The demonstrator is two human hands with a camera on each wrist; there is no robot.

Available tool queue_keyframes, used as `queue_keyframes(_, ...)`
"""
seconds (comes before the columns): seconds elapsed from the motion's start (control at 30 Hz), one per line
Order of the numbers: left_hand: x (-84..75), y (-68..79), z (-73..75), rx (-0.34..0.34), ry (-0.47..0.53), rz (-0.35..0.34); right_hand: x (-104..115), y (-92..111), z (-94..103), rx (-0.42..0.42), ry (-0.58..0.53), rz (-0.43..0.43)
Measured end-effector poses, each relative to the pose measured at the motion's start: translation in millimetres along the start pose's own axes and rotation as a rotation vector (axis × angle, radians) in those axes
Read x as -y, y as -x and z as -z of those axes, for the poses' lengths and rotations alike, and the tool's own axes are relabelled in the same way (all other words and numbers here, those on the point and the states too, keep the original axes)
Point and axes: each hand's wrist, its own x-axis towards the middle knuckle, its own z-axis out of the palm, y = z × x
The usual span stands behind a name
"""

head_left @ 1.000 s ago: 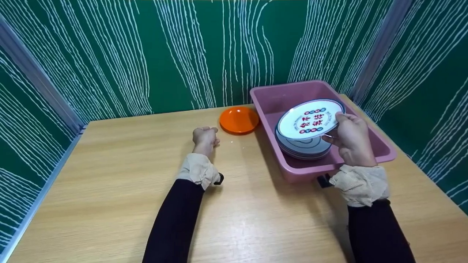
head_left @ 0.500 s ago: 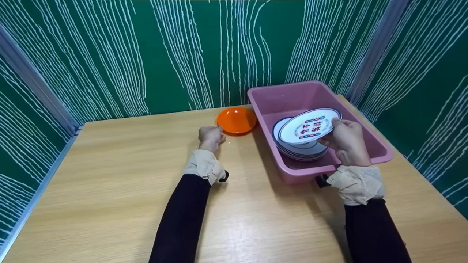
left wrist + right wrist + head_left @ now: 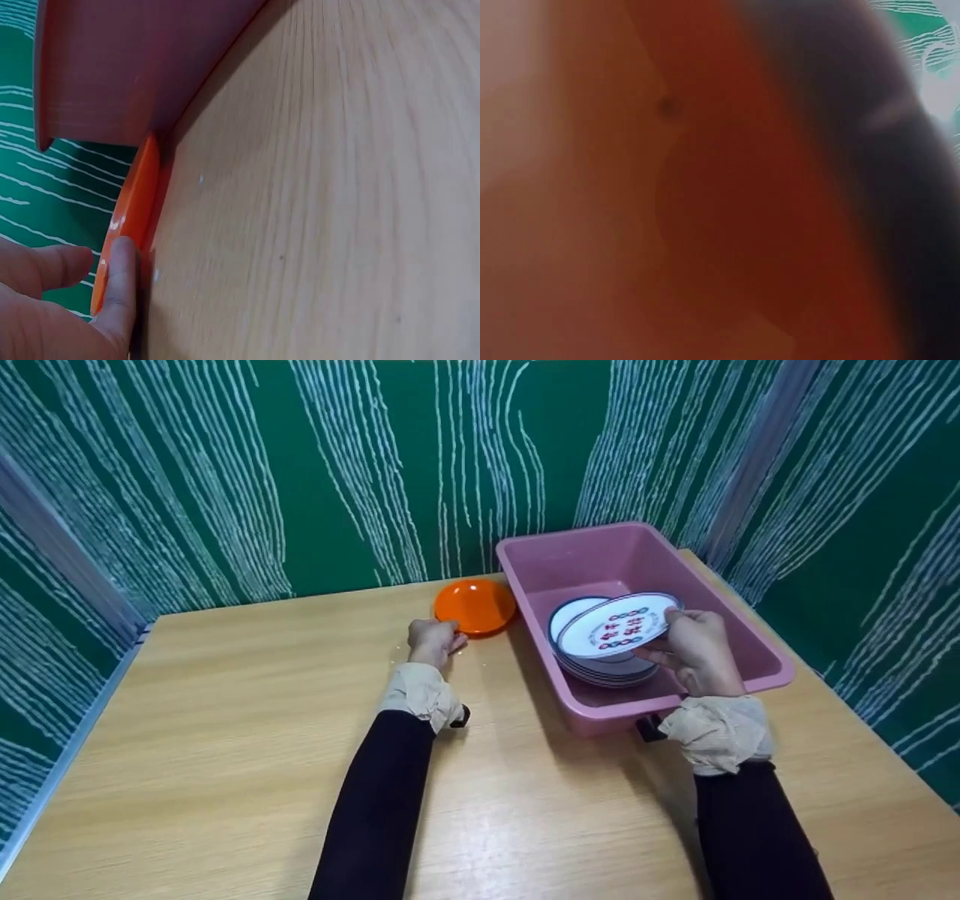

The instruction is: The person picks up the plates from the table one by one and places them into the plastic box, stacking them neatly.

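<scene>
In the head view, my left hand (image 3: 433, 641) is at the near rim of an orange plate (image 3: 475, 606) lying on the table. The left wrist view shows one finger (image 3: 121, 274) against the plate's side by the tabletop, with the thumb on the other side and a small gap visible there. With thumb above and fingers below, my right hand (image 3: 701, 649) pinches the right rim of a white plate (image 3: 592, 636) with a dark edge and red lettering. This plate is tilted over a stack of similar plates (image 3: 600, 676) in a pink tub. The right wrist view is blurred.
The pink plastic tub (image 3: 562, 690) stands at the back right of the wooden table (image 3: 240, 750), its left wall close beside the orange plate. Green walls (image 3: 337, 472) with white wavy lines enclose the back and sides. Small pale specks dot the tabletop near the left hand.
My left hand has moved right and forward to the orange plate's rim. My right hand has lowered the white plate a little toward the stack. The head view has shifted slightly.
</scene>
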Motion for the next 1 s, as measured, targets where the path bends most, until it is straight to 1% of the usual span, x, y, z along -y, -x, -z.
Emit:
queue_keyframes(0.1,-0.9,-4.4,1.8,-0.023,-0.023,0.029,-2,-2,-2.8,0.018,-0.007,-0.010)
queue_keyframes(0.17,-1.4,-7.6,2.2,-0.024,-0.054,0.049,-2,-2,-3.5,0.019,-0.018,-0.009)
queue_keyframes(0.3,-2.9,-11.3,-0.1,-0.011,-0.135,0.047,-2,-2,-1.8,0.007,-0.044,-0.002)
queue_keyframes(0.4,-3.8,-11.7,-2.3,-0.022,-0.167,0.044,-2,-2,0.5,0.008,-0.066,-0.001)
queue_keyframes(0.5,-3.3,-11.3,-3.2,-0.029,-0.168,0.058,-4,-3,2.8,0.001,-0.059,-0.005)
queue_keyframes(0.6,-2.3,-9.9,0.5,-0.037,-0.150,0.069,-5,-4,2.4,-0.016,-0.040,-0.014)
queue_keyframes(0.8,-1.6,-8.6,7.5,-0.052,-0.099,0.073,-3,-6,3.5,-0.063,-0.002,-0.005)
queue_keyframes(0.87,-2.6,-8.7,9.1,-0.053,-0.083,0.081,-2,-6,2.9,-0.065,-0.020,-0.018)
queue_keyframes(1.0,-5.7,-5.0,10.5,-0.055,-0.067,0.094,0,-8,2.2,-0.077,-0.109,-0.073)
